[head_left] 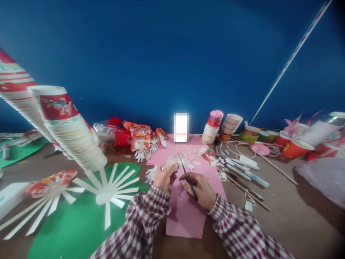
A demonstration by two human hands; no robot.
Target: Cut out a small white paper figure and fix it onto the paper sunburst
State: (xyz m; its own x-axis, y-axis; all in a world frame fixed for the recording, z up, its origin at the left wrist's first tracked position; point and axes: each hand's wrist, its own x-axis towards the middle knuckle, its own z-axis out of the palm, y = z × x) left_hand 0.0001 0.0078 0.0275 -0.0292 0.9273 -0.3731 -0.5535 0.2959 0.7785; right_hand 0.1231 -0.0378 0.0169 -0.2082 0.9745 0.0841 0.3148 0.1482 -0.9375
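– Pink paper sheet (185,219) as landmark. Right hand (201,186)?
– Fingers curled through the black-handled scissors (192,187), above the sheet, blades pointing away from wearer.
– Left hand (164,177)?
– Narrow pinch on a pale paper piece (171,159), over the sheet's left side. Blade contact: cannot tell.
– Nearby?
– Marker pens (239,169) right of the sheet; green paper (72,223) left.
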